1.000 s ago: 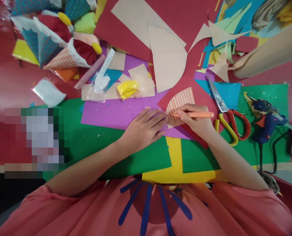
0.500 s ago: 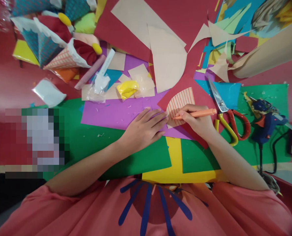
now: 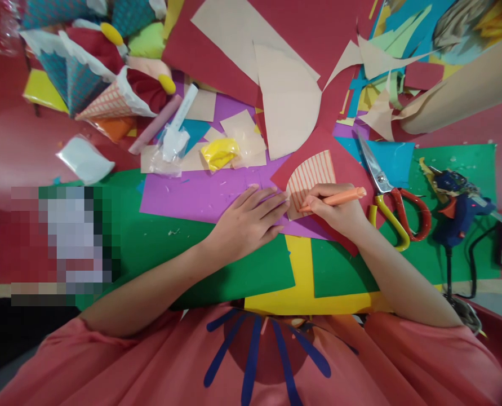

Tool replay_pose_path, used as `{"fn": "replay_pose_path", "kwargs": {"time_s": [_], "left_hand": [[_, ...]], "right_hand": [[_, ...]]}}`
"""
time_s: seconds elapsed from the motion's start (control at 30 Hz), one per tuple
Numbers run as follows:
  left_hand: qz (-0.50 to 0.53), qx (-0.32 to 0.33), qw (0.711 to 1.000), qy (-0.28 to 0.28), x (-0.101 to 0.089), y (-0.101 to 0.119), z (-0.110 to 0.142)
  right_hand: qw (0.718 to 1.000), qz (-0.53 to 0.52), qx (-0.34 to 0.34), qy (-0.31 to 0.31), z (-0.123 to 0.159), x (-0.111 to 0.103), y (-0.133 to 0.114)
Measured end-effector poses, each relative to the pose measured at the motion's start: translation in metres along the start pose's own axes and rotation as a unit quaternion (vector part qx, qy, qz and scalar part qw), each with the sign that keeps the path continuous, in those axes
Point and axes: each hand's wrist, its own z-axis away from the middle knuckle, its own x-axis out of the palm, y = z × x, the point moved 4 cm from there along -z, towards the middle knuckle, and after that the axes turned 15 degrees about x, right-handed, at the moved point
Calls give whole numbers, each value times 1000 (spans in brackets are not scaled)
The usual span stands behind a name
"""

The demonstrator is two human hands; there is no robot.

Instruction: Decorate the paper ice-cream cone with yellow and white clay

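A cream quarter-round paper piece [image 3: 307,175] with orange stripes lies on a red sheet [image 3: 347,158]. My right hand [image 3: 341,214] is closed around an orange marker [image 3: 346,195], its tip at the lower part of the striped piece. Flat on the purple sheet [image 3: 183,194] rests my left hand [image 3: 251,223], fingers stretched out and their tips by the striped piece's left edge. Just right of my right hand lie large scissors [image 3: 381,183] with red and yellow handles, blades parted.
A blue glue gun [image 3: 457,220] with a cord lies at the right. Paper cones [image 3: 111,98] with white rims stand at upper left. Nearer are a yellow clay packet [image 3: 219,153] and a white packet [image 3: 85,159]. A large cream cutout [image 3: 291,101] lies beyond my hands.
The marker's tip has shifted slightly down on the striped piece, and my right hand has tilted a little with it. My left hand stays in place.
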Motion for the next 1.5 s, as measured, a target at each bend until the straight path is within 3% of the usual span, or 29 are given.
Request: {"fn": "replay_pose_path", "kwargs": {"time_s": [0.57, 0.73, 0.9, 1.17, 1.5], "left_hand": [[-11, 6, 1000, 11, -1, 1, 0], [-11, 4, 1000, 6, -1, 1, 0], [-7, 5, 1000, 7, 0, 1, 0], [5, -8, 1000, 8, -1, 1, 0], [-17, 1, 1000, 8, -4, 2, -2]], "right_hand": [[998, 21, 25, -48, 0, 2, 3], [997, -68, 32, -14, 0, -4, 6], [998, -50, 2, 44, 2, -7, 7], [998, 26, -41, 29, -1, -1, 4], [998, 39, -47, 30, -2, 2, 4]]}}
